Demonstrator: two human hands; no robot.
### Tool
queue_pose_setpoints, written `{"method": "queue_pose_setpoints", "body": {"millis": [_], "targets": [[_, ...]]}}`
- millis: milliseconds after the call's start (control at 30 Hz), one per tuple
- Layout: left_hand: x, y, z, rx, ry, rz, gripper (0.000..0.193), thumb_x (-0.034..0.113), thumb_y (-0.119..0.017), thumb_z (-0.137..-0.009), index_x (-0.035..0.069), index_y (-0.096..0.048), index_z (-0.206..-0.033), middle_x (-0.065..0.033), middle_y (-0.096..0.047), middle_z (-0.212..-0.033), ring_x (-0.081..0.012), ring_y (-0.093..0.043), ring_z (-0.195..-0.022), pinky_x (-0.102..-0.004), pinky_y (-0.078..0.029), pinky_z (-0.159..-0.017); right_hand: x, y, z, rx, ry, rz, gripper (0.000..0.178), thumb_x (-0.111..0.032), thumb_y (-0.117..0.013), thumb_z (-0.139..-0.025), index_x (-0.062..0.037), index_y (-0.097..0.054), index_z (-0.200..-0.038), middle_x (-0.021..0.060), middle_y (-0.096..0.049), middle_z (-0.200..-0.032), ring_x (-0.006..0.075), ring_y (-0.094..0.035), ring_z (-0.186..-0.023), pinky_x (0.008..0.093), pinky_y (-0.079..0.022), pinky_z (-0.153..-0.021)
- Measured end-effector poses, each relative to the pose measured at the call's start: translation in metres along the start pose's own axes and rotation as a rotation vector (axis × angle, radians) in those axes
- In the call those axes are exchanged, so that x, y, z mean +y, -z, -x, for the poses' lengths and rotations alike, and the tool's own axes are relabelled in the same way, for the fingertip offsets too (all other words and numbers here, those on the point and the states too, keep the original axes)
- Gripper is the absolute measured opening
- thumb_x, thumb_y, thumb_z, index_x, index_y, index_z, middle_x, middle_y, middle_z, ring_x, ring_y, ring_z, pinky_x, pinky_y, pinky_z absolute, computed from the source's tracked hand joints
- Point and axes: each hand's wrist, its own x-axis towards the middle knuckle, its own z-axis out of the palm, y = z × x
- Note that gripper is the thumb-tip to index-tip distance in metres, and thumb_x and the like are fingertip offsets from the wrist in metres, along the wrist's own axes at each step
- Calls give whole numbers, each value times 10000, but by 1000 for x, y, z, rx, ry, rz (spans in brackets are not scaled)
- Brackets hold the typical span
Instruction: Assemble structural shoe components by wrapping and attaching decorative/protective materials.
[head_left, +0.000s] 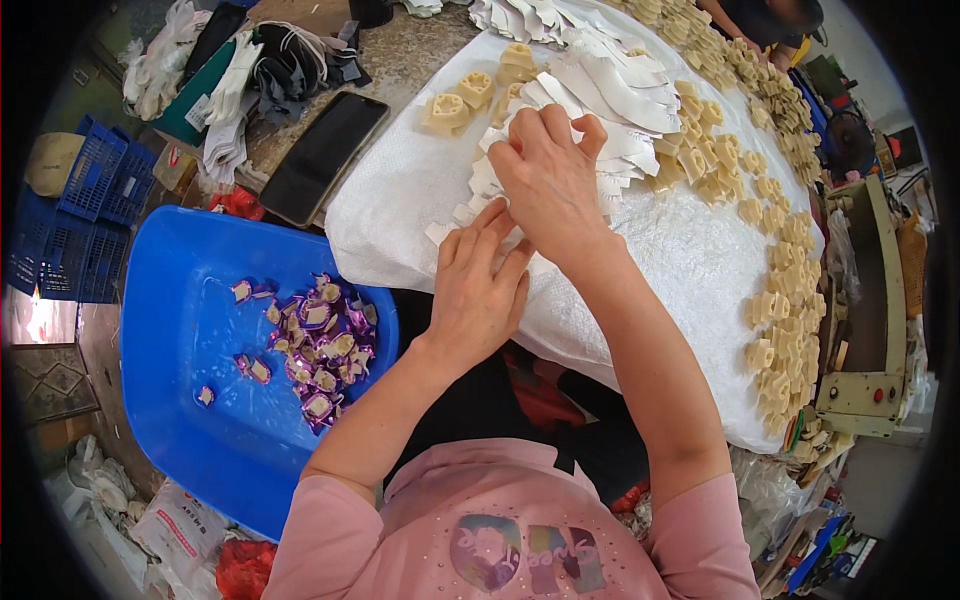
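The right hand (550, 185) is half curled, the left hand (472, 285) loosely bent, by the white strips' (615, 90) near end on the white sheet (690, 290); any hold cannot be told. A bump could make the strips slide.

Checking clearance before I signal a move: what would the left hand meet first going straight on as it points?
Most likely the bare right hand, just beyond the fingertips of the left hand; depth is unclear, so it might pass beneath and meet the layered, flat white strips instead.
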Motion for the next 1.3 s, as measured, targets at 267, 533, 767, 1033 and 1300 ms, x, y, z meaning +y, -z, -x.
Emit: {"method": "queue_pose_setpoints", "body": {"millis": [267, 533, 767, 1033, 1300], "targets": [[-1, -2, 3, -9, 4, -5, 319, 27, -647, -687, 9, -627, -1005, -147, -510, -1184, -283, -460, -1192, -402, -361, -897, 2, -2, 4, -29, -16, -33, 169, 3, -627, -592, -65, -570, -736, 61, -478, -869, 241, -432, -957, 468, -234, -907], [-4, -4, 3, 17, -17, -22, 352, 19, -629, -687, 29, -604, -1038, -134, -504, -1194, -290, -451, -1209, -410, -362, -915, 17, 31, 38, 55, -103, -500, 263, 104, -548, -625, -41, -546, -844, 79, -524, -850, 227, -488, -921, 404, -299, -908], [-8, -8, 4, 3, -40, -33, 478, 17, -612, -660, 40, -556, -1134, -181, -476, -1249, -340, -442, -1224, -419, -347, -929, 41, 101, 93, 769, -336, -1114, 115, -76, -580, -867, -9, -509, -929, 111, -578, -929, 153, -504, -831, 278, -395, -750], [65, 15, -5, -169, -105, 359, 409, 116, -629, -723, 21, -567, -1116, -189, -514, -1151, -351, -490, -1110, -441, -354, -881, 7, 94, 130, 352, -368, -819, 369, 138, -536, -567, -64, -548, -876, 85, -568, -850, 283, -527, -833, 353, -383, -775], [72, -18, 0, -286, 299, 824, 310, 151, -396, -965, -50, -612, -1062, -99, -596, -786, -151, -529, -666, -274, -408, -586, 68, 75, 146, 398, -737, -1011, 322, -127, -666, -807, -30, -551, -1092, 81, -577, -1005, 205, -552, -949, 315, -447, -827]]}}
